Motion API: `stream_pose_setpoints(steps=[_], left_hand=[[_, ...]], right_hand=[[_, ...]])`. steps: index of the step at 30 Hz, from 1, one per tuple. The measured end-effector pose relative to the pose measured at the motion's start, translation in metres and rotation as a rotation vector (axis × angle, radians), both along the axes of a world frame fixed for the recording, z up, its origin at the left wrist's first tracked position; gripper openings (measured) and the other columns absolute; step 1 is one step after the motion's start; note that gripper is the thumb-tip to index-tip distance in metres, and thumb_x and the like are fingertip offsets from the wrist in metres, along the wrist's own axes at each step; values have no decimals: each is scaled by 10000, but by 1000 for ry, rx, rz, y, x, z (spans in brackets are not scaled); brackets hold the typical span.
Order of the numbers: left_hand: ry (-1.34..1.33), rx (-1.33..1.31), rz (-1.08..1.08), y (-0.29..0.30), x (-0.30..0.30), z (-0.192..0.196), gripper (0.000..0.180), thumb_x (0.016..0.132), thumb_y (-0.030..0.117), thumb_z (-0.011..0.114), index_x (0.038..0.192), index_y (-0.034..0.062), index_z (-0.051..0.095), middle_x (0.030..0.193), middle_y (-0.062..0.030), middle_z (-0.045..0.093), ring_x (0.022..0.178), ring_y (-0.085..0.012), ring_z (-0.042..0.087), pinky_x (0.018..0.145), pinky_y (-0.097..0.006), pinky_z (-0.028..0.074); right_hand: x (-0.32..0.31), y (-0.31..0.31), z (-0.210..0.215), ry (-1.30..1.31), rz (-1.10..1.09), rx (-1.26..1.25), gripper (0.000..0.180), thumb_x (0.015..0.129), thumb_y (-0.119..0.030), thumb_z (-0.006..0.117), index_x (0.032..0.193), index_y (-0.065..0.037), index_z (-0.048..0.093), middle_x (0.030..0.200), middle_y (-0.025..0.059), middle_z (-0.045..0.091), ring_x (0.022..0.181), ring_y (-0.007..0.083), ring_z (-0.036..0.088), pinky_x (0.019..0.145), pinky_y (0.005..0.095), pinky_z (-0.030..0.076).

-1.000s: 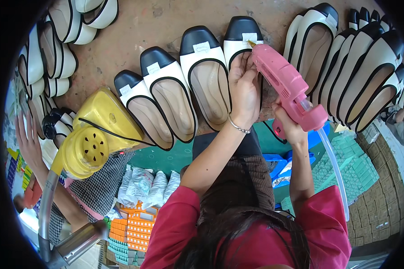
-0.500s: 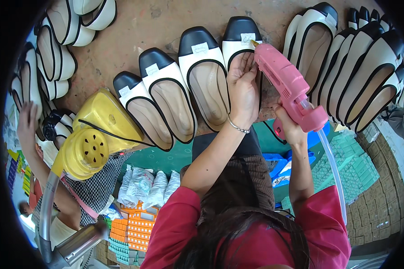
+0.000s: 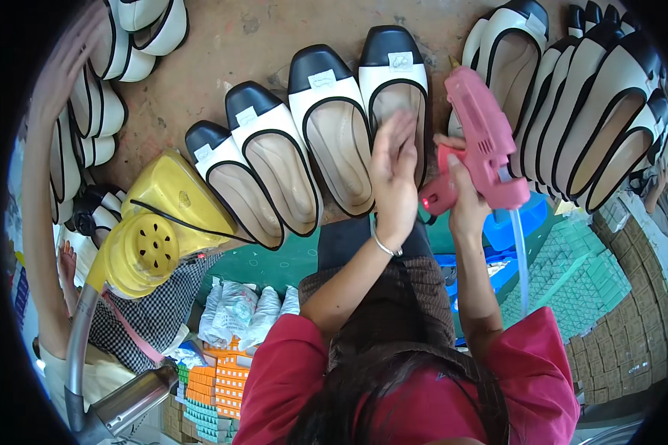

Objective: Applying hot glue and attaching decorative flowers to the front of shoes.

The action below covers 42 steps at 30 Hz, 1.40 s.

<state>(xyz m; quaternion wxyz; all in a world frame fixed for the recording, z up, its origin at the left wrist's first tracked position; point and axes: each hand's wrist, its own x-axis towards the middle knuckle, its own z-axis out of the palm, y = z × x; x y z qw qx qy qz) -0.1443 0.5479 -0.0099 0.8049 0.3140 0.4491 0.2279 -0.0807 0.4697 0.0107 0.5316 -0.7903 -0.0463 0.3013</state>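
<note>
Four flats (image 3: 326, 141), one pink glue gun (image 3: 480, 141)

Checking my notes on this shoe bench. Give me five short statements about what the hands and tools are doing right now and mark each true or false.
1. The right hand holds a pink glue gun. True.
2. The left hand grips a black marker. False: it holds nothing and lies open, fingers stretched, over the inside of a cream flat shoe with a black toe.
3. The glue gun is blue. False: it is pink, with a small red light at its grip.
4. A yellow hood on a metal pipe sits to the person's left. True.
5. The shoes on the bench are red boots. False: they are cream flats trimmed in black.
</note>
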Motion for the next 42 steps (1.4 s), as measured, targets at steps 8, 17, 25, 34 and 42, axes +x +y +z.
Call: stream_pose_setpoints(steps=[8,17,25,34,42], left_hand=[[135,488,-265,-46,-29,15,461,885,-29,467,1339,-46,391,1366,-189,422,1280,-298,425,1082,-380,309],[359,709,-508,-35,-33,14,489,856,23,534,1330,-24,421,1376,-245,385,1283,-392,383,1069,-412,305],[292,713,-503,-22,-43,22,459,869,36,534,1319,0,450,1367,-244,394,1263,-397,402,1058,-409,318],[214,614,-424,-16,-50,33,333,888,42,527,1218,5,550,1318,-208,467,1211,-356,479,1011,-386,376],[202,527,-299,5,-58,48,342,825,-43,542,1163,-11,574,1237,-206,535,1153,-340,533,959,-370,419]], right_hand=[[-26,1,-20,-120,-172,-196,291,837,-186,712,1058,-4,660,843,36,652,730,84,576,641,263,466],[7,0,-49,-326,-234,-125,179,834,-174,714,890,-10,665,651,-18,566,544,51,490,495,241,401],[58,10,-47,-376,-195,-4,307,839,-116,687,1079,59,610,1023,100,665,950,156,630,855,289,484],[67,36,-51,-150,-273,10,394,841,-212,700,1128,23,568,1067,101,616,944,152,600,835,283,472],[-22,61,40,-578,-70,124,178,876,-13,598,1037,54,565,972,108,603,821,126,575,771,290,479]])
